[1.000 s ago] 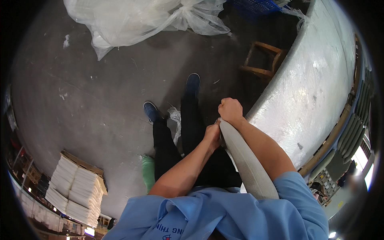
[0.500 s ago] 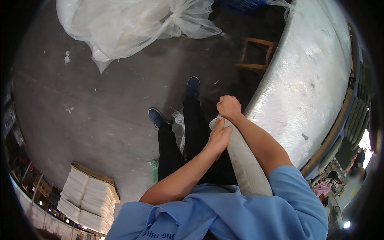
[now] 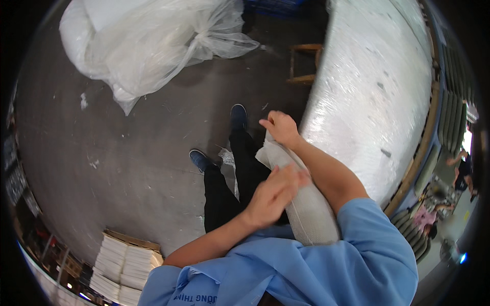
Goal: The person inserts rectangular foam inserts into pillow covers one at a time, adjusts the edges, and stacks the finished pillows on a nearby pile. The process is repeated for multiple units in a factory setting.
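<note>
The left hand (image 3: 277,193), blurred, has its fingers loosely parted over a pale cushion (image 3: 312,218); the right hand (image 3: 280,127) curls at its far end, grip unclear.

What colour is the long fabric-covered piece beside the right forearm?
The fabric-covered piece is pale greyish beige, best seen in the head view.

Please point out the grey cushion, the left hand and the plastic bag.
Grey cushion (image 3: 313,217), head view: its broad side.
Left hand (image 3: 274,196), head view: its middle.
Plastic bag (image 3: 145,53), head view: its middle.
</note>
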### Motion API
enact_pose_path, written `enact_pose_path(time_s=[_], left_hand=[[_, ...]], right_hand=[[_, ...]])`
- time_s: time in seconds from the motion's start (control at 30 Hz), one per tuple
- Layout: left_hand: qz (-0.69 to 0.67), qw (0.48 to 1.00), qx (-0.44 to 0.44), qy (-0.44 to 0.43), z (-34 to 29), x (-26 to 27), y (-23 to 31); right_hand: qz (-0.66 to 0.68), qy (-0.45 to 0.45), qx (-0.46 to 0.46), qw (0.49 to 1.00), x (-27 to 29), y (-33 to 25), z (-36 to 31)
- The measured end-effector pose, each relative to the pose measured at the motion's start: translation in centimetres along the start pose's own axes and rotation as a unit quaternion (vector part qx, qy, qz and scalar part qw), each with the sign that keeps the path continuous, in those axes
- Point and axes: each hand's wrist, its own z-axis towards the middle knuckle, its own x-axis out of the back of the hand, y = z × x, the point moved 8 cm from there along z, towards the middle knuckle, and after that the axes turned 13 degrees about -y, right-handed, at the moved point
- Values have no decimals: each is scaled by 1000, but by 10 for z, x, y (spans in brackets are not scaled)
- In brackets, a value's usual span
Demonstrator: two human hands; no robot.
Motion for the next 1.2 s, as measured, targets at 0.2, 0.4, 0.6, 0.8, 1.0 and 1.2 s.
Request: enact_pose_path(time_s=[0.2, 0.4, 0.6, 0.8, 1.0, 1.2], left_hand=[[154, 979, -132, 7, 19, -14, 39], [161, 978, -130, -23, 29, -21, 45], [110, 982, -155, -8, 7, -44, 81], [220, 951, -217, -14, -8, -64, 107], [134, 981, -135, -36, -10, -59, 97], [185, 973, -45, -134, -38, -44, 91]], right_hand=[[85, 37, 70, 993, 98, -4, -107], [114, -43, -150, 981, 160, 69, -320], [288, 252, -256, 888, 134, 128, -521], [467, 523, -151, 697, 57, 135, -570], [614, 618, -62, 487, -26, 128, -583], [600, 632, -90, 483, -124, 60, -590]])
